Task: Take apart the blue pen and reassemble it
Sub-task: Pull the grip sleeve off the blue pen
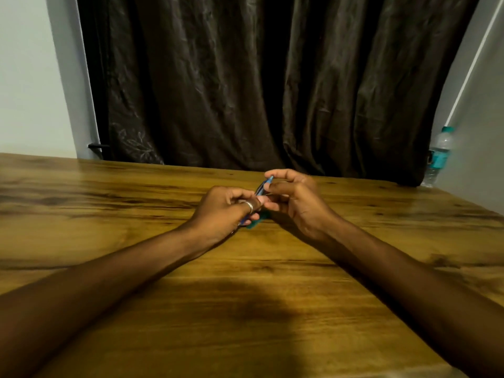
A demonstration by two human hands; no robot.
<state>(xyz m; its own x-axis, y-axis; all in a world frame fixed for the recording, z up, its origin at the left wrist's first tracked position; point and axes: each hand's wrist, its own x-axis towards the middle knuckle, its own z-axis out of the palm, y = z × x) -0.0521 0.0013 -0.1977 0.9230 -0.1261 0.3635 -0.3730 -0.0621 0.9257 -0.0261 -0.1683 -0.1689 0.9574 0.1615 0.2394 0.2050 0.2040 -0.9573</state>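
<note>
The blue pen (263, 185) is held above the wooden table (163, 268), slanting from lower left to upper right between both hands. My left hand (226, 208), with a silver ring on one finger, grips its lower part; a bit of blue shows below the fingers. My right hand (294, 203) pinches the upper part, whose blue tip pokes out above the thumb. A small teal piece (255, 223) shows under the hands at the table surface; what it is I cannot tell. Most of the pen's middle is hidden by fingers.
A clear water bottle (439, 156) with a teal cap and label stands at the table's far right corner. A dark curtain (259, 77) hangs behind the far edge. Pale walls flank it on both sides.
</note>
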